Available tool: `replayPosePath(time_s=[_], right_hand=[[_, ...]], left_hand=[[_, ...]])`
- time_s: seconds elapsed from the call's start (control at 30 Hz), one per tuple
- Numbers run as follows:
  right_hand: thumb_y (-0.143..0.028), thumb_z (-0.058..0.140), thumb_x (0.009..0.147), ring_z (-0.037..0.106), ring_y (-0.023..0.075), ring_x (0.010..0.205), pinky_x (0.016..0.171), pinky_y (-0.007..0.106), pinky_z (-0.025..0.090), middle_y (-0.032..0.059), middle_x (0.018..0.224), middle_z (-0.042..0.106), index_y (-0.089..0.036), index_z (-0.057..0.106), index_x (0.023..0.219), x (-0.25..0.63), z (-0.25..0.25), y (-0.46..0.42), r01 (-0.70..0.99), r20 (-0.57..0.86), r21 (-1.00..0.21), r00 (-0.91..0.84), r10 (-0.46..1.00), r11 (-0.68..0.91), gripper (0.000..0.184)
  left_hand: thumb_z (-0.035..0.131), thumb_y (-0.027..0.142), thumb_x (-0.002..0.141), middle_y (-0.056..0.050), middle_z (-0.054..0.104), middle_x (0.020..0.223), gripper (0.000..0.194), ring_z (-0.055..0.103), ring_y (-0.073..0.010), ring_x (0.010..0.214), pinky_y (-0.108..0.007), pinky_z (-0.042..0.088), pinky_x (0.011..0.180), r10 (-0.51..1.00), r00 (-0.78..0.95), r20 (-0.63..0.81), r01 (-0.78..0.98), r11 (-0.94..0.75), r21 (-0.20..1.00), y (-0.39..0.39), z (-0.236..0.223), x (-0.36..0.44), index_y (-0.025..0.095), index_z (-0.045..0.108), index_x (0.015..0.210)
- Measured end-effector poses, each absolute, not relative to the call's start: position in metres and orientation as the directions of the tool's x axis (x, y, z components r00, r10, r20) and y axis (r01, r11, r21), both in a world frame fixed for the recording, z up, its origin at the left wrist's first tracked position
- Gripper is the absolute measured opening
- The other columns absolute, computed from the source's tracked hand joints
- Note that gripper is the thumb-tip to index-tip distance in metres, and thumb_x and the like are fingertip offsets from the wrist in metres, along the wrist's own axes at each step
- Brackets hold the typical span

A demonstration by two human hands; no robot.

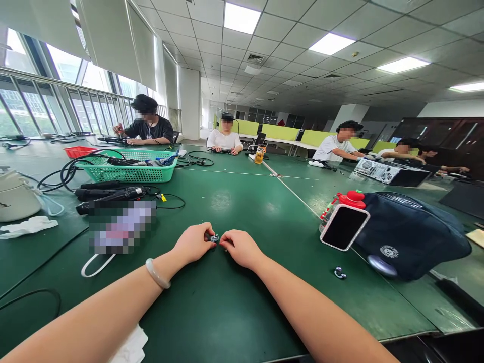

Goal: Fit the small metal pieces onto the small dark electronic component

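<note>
My left hand, a pale bangle on its wrist, pinches a small dark block with white markings just above the green table. Its exact kind is too small to make out. Close by on the right, my right hand has its thumb and fingers pressed together, facing the block across a narrow gap. A tiny bit of something seems to show under those fingertips, but I cannot tell what it is.
On the left lie a green basket of tools, black handled tools, cables and a blurred pouch. A phone, a dark bag and earbuds are on the right. Several people sit around the table.
</note>
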State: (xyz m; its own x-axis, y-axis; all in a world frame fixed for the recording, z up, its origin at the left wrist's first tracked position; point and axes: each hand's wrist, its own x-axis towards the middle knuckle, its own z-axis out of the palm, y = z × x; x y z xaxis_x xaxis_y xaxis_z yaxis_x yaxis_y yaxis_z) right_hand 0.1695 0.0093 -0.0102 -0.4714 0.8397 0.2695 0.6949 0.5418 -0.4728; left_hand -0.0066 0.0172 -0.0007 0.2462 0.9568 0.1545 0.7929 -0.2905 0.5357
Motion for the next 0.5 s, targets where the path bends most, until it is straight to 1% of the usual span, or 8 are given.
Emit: replayPosePath(time_s=[0.2, 0.37, 0.5], right_hand=[[-0.019, 0.051, 0.083, 0.053, 0.0120, 0.074, 0.067, 0.022, 0.037, 0.0006, 0.079, 0.062, -0.020, 0.064, 0.080, 0.1677, -0.0096, 0.0087, 0.682, 0.293, -0.476, -0.473, 0.831, 0.555, 0.013], [-0.014, 0.048, 0.084, 0.055, 0.0119, 0.078, 0.072, 0.022, 0.040, 0.0012, 0.083, 0.064, -0.021, 0.066, 0.087, 0.1672, -0.0117, 0.0095, 0.664, 0.298, -0.500, -0.470, 0.831, 0.555, 0.019], [-0.016, 0.046, 0.085, 0.056, 0.0121, 0.077, 0.071, 0.022, 0.041, 0.0012, 0.082, 0.064, -0.021, 0.066, 0.087, 0.1673, -0.0144, 0.0105, 0.655, 0.312, -0.508, -0.466, 0.828, 0.560, 0.021]], left_hand=[[0.064, 0.028, 0.062, 0.002, 0.061, 0.069, 0.017, 0.057, -0.0153, 0.065, -0.024, 0.037, 0.058, 0.952, 0.258, 0.163, 0.795, -0.306, 0.524, 0.0188, -0.0028, -0.0078, 0.022, 0.056, 0.076], [0.064, 0.029, 0.063, 0.002, 0.061, 0.068, 0.017, 0.056, -0.0149, 0.064, -0.024, 0.036, 0.056, 0.953, 0.258, 0.158, 0.800, -0.303, 0.518, 0.0195, -0.0040, -0.0088, 0.022, 0.056, 0.076], [0.065, 0.031, 0.063, 0.002, 0.061, 0.068, 0.017, 0.056, -0.0147, 0.064, -0.023, 0.036, 0.056, 0.955, 0.255, 0.152, 0.804, -0.297, 0.515, 0.0182, -0.0029, -0.0085, 0.022, 0.056, 0.075]])
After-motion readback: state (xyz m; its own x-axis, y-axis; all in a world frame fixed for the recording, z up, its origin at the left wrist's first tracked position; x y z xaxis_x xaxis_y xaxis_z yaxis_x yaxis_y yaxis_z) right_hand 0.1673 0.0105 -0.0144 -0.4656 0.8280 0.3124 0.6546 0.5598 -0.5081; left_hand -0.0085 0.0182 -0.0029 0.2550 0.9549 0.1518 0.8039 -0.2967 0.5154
